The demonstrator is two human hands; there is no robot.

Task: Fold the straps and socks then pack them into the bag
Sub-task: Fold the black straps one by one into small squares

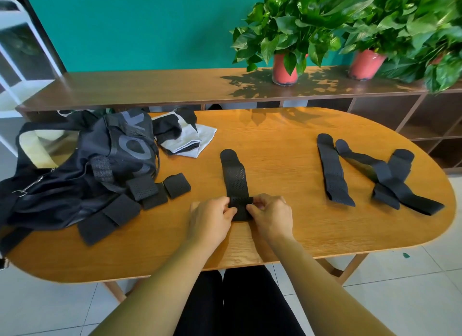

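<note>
Both hands meet at the near end of a black perforated strap (235,178) lying lengthwise mid-table: the left hand (209,220) and right hand (271,216) each pinch its folded end with curled fingers. Folded straps (150,190) sit beside a black bag (82,165) at left, socks (182,135) behind it, and unfolded straps (375,175) lie at right.

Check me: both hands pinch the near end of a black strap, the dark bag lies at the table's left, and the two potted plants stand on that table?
Not quite. The head view shows the potted plants standing on the sideboard behind the table, not on it. The left hand, right hand, strap and bag are as you say.
</note>
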